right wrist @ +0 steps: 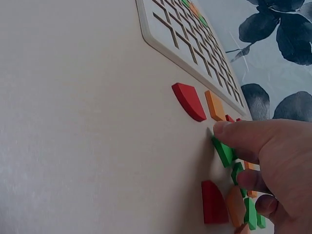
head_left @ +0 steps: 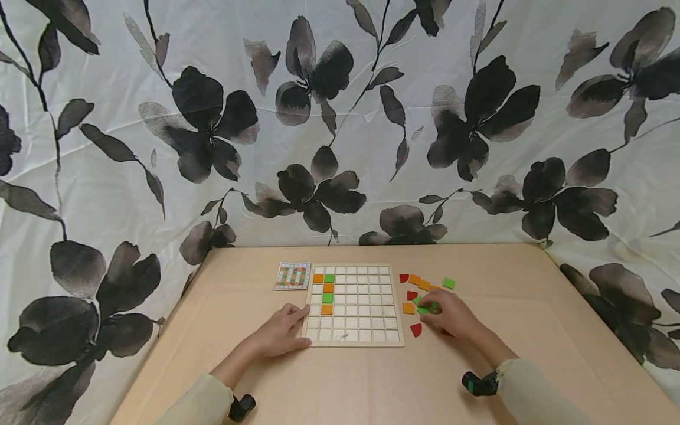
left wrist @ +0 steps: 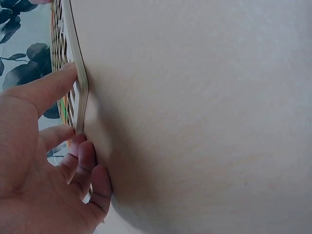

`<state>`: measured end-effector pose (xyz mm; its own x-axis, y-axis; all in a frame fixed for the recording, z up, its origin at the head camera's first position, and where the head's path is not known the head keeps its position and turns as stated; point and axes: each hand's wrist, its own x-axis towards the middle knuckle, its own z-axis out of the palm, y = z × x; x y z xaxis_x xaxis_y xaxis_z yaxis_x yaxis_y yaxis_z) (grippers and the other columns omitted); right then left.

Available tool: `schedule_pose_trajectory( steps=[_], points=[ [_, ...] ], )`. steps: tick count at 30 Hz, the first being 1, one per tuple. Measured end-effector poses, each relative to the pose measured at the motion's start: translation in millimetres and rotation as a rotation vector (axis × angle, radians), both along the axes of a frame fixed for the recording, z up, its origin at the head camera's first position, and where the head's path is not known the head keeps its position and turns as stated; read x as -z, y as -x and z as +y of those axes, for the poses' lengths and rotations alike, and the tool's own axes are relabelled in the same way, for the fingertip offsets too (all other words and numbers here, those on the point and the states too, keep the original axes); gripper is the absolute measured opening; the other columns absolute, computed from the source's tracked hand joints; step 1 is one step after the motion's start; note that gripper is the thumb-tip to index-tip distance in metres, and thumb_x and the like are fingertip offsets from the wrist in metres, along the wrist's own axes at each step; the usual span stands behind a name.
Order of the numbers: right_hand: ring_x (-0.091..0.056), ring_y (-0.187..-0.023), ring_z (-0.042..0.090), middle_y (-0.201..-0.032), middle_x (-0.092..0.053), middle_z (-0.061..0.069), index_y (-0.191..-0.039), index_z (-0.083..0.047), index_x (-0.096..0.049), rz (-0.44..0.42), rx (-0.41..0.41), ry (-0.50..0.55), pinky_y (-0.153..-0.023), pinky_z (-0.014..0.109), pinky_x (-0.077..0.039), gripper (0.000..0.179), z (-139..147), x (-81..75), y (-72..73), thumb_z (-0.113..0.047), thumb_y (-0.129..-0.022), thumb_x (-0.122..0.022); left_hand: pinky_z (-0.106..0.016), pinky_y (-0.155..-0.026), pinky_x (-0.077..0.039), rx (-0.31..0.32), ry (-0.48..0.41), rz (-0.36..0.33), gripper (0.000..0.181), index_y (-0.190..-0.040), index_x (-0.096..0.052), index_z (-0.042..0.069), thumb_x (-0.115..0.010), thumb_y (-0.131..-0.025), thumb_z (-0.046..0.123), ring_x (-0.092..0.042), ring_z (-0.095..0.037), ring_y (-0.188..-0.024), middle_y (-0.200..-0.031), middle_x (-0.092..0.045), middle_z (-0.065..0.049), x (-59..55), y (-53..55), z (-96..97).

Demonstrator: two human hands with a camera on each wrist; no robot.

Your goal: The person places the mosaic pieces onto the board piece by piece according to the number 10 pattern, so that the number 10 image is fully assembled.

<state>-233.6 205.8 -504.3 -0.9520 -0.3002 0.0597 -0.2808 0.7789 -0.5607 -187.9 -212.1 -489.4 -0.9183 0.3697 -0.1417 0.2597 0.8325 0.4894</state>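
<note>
While the left hand (head_left: 284,333) braces: thumb and fingers spread against the eight o'clock edge of the grid board (head_left: 354,305), likely steadying it.
Right hand (head_left: 445,311): at the board's three o'clock, bent over a green tile (right wrist: 223,153); whether pinched is unclear.
Pattern card (head_left: 292,276): ten o'clock, presumably for viewing.

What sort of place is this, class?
Probably a tabletop puzzle station: a light table before a floral cloth, with a grid board and loose coloured tiles.

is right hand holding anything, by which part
The right hand has its thumb at one end of a green tile; whether it's held cannot be told.
</note>
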Motion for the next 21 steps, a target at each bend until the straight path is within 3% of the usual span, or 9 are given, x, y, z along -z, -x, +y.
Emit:
schedule_pose_trajectory(
  steps=[2, 6, 10, 17, 21],
  points=[
    [-0.055, -0.116, 0.034, -0.122, -0.063, 0.012, -0.102, -0.016, -0.073, -0.011, 0.008, 0.006, -0.095, 0.05, -0.048, 0.024, 3.3, 0.4, -0.6, -0.02, -0.079, -0.079, -0.038, -0.089, -0.039, -0.001, 0.0, 0.0, 0.079, -0.149, -0.039, 0.01, -0.072, -0.084, 0.041, -0.043, -0.017, -0.105, -0.122, -0.045, -0.003, 0.0, 0.0, -0.1],
    [-0.058, -0.101, 0.027, -0.122, -0.061, 0.014, -0.106, -0.014, -0.072, -0.032, -0.011, 0.023, -0.082, 0.037, -0.054, 0.027, 7.6, 2.2, -0.8, -0.015, -0.08, -0.078, -0.039, -0.09, -0.039, -0.006, -0.004, -0.003, 0.079, -0.149, -0.038, 0.01, -0.072, -0.084, 0.041, -0.043, -0.017, -0.105, -0.123, -0.045, -0.003, -0.3, -0.1, 0.0],
    [-0.055, -0.09, 0.018, -0.116, -0.063, 0.009, -0.105, -0.014, -0.072, -0.065, 0.004, 0.045, -0.075, 0.026, -0.051, 0.026, 7.3, 2.7, -1.0, -0.011, -0.079, -0.077, -0.038, -0.089, -0.039, -0.01, 0.0, -0.007, 0.079, -0.149, -0.038, 0.01, -0.072, -0.084, 0.041, -0.043, -0.017, -0.105, -0.123, -0.045, -0.003, -0.5, -0.2, 0.5],
    [-0.049, -0.085, 0.017, -0.09, -0.06, -0.001, -0.099, -0.016, -0.071, -0.094, -0.006, 0.038, -0.068, 0.023, -0.046, 0.021, 1.3, 2.5, -1.3, -0.009, -0.08, -0.075, -0.038, -0.089, -0.039, -0.018, 0.001, -0.014, 0.079, -0.149, -0.039, 0.01, -0.072, -0.084, 0.041, -0.043, -0.017, -0.105, -0.123, -0.045, -0.003, -0.1, -0.6, 1.7],
    [-0.048, -0.084, 0.017, -0.089, -0.059, -0.001, -0.098, -0.018, -0.071, -0.111, -0.008, 0.028, -0.066, 0.023, -0.045, 0.02, -0.5, 2.1, -1.4, -0.01, -0.08, -0.076, -0.038, -0.089, -0.039, -0.017, 0.003, -0.011, 0.079, -0.148, -0.039, 0.01, -0.072, -0.084, 0.041, -0.043, -0.017, -0.105, -0.122, -0.045, -0.003, -0.3, -0.4, 2.2]
  ],
)
